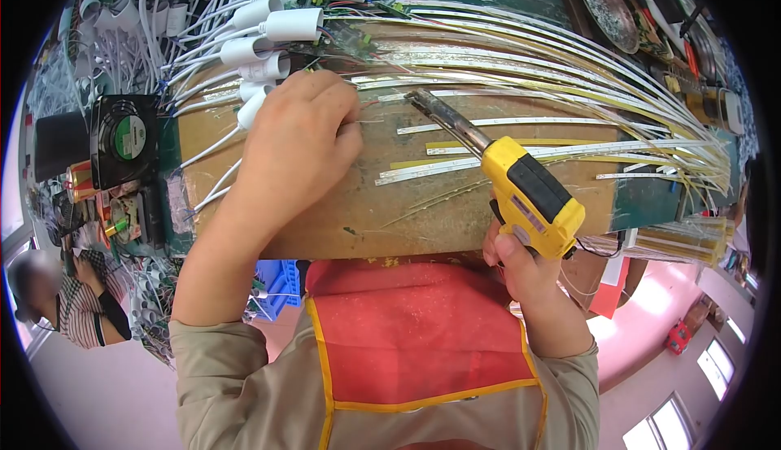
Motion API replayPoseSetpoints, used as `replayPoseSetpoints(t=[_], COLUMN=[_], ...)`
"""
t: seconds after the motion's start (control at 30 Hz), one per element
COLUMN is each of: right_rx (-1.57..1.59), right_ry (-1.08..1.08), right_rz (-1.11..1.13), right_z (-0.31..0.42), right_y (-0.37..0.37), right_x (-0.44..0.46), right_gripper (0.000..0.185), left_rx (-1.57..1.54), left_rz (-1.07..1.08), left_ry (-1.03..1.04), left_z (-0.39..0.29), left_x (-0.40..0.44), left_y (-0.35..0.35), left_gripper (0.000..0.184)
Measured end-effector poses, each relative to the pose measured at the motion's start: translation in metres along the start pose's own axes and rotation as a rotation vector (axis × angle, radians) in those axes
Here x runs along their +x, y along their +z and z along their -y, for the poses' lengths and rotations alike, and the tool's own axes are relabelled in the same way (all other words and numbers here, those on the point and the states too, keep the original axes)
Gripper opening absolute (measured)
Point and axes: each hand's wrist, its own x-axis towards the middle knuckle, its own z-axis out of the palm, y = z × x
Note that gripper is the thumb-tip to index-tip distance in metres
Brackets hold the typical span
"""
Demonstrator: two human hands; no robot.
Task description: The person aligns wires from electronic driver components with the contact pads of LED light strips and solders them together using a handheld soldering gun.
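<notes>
My right hand (521, 264) grips the handle of a yellow and black soldering gun (533, 198), its metal barrel pointing up and left over the board. The gun's tip is near the end of a white LED strip (455, 93). My left hand (305, 137) is closed beside the white plastic caps (293, 24) with their cables. Its fingertips are turned away from me, so what they pinch is hidden. Thin red wires show just right of that hand. Several long LED strips (488, 124) fan out to the right across the brown board (325, 234).
A black fan (124, 141) stands at the left edge, with bundled white cables (146, 27) behind it. At the back right lies a round metal dish (608, 10) among tools. A blue crate (277, 289) is below the bench. Another person (81, 299) is at the far left.
</notes>
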Motion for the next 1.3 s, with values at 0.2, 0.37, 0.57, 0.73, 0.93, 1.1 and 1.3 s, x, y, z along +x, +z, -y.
replayPoseSetpoints(t=[0.2,0.37,0.57,0.73,0.93,1.1,1.3], right_rx=[-0.016,0.0,0.011,-0.004,0.009,0.0,0.002], right_ry=[-0.028,0.012,0.018,0.014,0.006,-0.013,-0.01], right_rz=[0.005,0.007,-0.006,-0.001,0.008,-0.003,-0.012], right_z=[-0.003,0.001,0.004,0.005,0.003,0.001,0.001], right_y=[-0.001,-0.001,0.002,0.002,0.002,0.001,0.002], right_x=[0.001,0.001,0.002,0.002,0.002,0.002,0.001], right_gripper=[0.057,0.057,0.056,0.056,0.057,0.059,0.059], left_rx=[-0.02,-0.027,-0.037,0.007,0.059,0.11,0.134], left_rz=[0.014,-0.091,-0.095,-0.043,-0.114,-0.118,-0.11], left_ry=[0.045,0.121,0.042,-0.073,0.007,0.098,0.085], left_z=[0.003,0.006,0.006,-0.004,0.002,0.004,0.001], left_x=[-0.001,0.0,-0.001,0.0,-0.001,0.001,0.001], left_y=[0.001,0.009,0.01,0.005,0.012,0.016,0.018], left_gripper=[0.006,0.009,0.013,0.018,0.014,0.014,0.011])
